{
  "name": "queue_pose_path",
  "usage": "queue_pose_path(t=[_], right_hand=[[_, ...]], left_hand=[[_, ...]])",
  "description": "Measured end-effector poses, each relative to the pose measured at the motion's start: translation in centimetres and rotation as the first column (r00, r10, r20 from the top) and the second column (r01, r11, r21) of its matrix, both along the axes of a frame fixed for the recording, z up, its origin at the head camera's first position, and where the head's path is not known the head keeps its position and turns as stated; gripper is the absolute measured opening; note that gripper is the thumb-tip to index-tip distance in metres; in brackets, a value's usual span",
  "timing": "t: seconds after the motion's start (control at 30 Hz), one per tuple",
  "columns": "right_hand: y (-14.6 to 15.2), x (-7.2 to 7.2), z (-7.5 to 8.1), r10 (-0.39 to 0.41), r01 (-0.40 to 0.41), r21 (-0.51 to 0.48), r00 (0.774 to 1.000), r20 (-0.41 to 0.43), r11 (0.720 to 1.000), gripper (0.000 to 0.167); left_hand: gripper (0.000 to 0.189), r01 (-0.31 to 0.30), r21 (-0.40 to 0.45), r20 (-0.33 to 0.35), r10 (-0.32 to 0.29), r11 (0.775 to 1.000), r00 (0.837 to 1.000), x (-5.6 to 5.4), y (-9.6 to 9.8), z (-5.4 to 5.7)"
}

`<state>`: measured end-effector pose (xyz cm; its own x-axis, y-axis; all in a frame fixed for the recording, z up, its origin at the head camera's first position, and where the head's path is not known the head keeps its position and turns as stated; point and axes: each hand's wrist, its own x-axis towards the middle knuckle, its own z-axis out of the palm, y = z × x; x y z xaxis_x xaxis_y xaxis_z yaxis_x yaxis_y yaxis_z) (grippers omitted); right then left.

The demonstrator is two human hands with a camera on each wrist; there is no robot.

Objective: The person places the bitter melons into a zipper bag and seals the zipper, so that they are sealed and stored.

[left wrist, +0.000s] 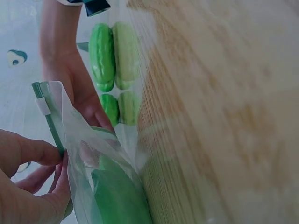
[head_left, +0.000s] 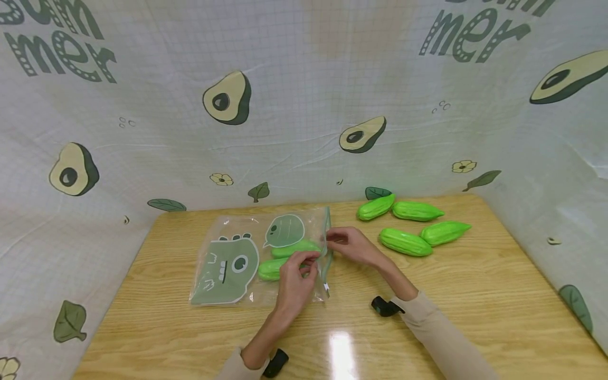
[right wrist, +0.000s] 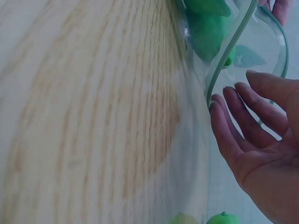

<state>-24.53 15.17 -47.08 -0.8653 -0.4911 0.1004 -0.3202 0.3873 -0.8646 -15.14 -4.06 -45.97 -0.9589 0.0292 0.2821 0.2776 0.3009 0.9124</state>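
Left hand (head_left: pixel 295 282) pinches the bag (head_left: pixel 216 277); right hand (head_left: pixel 350 244), fingers parted, is nearer the loose vegetables (head_left: pixel 405 242) to its right.

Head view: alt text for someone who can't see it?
Left hand pinches the edge of a clear printed bag with two green vegetables inside; the right hand is at its mouth. Four more vegetables lie rightward on the wooden table.
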Motion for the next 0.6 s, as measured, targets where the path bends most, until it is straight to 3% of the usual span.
queue_pose_path(t=[0.3,0.6], right_hand=[[0.7,0.5,0.2,-0.027,0.027,0.002,1.0,-0.011,1.0,0.024],[1.8,1.4,0.2,-0.08,0.079,-0.005,0.994,-0.074,0.997,0.024]], left_hand=[[0.022,-0.011,0.015,0.008,0.011,1.0,1.0,-0.1,0.0,-0.1],[0.022,-0.016,0.04,0.018,0.016,0.999,1.0,-0.1,0.0,0.0]])
